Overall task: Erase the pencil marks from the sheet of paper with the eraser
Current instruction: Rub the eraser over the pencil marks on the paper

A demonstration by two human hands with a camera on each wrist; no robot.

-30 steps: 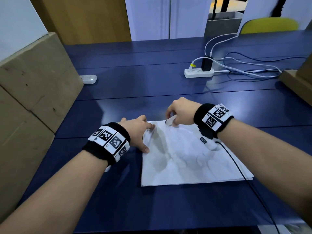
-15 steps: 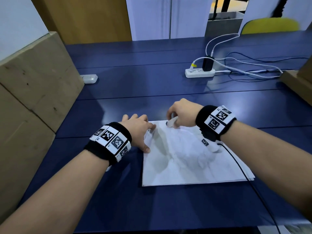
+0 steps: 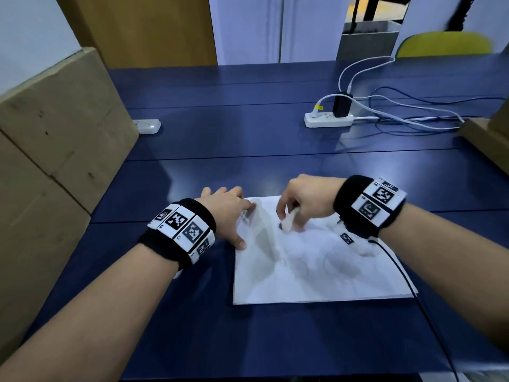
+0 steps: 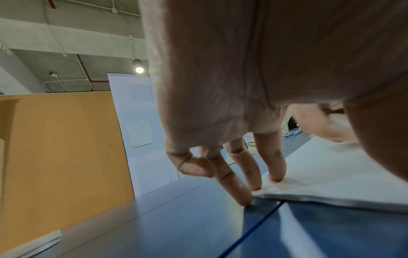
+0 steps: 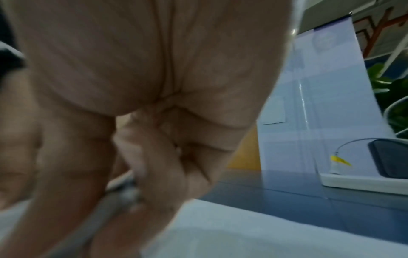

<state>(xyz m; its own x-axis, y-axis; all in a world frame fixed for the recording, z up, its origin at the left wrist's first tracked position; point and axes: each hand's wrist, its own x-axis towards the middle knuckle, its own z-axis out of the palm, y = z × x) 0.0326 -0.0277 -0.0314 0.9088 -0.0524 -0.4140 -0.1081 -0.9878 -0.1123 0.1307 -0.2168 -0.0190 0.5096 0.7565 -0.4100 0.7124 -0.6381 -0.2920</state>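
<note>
Eraser: small, white, dark at the tip. It is pinched between the curled thumb and fingertips of the right hand, tip down on the sheet of paper near its far edge. The right wrist view is blurred; probably a three-finger pinch.

Left hand: fingers straight and spread, holding nothing, pressing the sheet's far-left corner, thumb at its left edge.

Step in hand: rubbing. Grey pencil smudges cover much of the sheet, so most of the work looks undone. The next move calls for short strokes worked toward the near edge, with the left hand anchoring against creasing.

Table: blue, with the sheet toward its near edge.

Power strip: far right, with cables.

Cardboard boxes: along the left edge.

Black cable: trails over the sheet's right side and may snag.
</note>
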